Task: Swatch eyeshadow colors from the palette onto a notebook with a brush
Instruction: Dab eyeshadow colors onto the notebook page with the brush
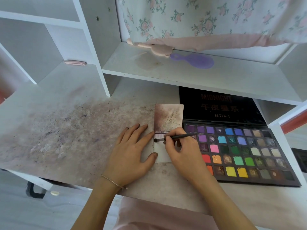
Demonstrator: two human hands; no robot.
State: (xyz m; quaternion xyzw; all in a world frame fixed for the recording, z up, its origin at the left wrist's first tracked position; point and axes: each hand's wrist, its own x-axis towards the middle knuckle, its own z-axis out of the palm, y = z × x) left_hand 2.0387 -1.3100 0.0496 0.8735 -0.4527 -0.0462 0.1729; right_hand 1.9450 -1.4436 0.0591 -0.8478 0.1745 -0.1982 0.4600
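A small open notebook (168, 117) lies on the white desk, its upper page stained purple-brown, its lower page pale with a purple stripe at the top. My left hand (132, 150) lies flat, fingers spread, pressing the notebook's left edge. My right hand (181, 146) pinches a thin dark brush (182, 136); the brush head touches the lower page just under the stripe. The open eyeshadow palette (240, 150), with several rows of coloured pans and a black lid, lies to the right of the notebook.
The desk top (66, 130) is smeared with purple-brown powder on the left. A white shelf (182, 72) overhangs the palette's lid and carries a purple hairbrush (194, 60) and a pink item (149, 46). White cubby shelves stand at the back left.
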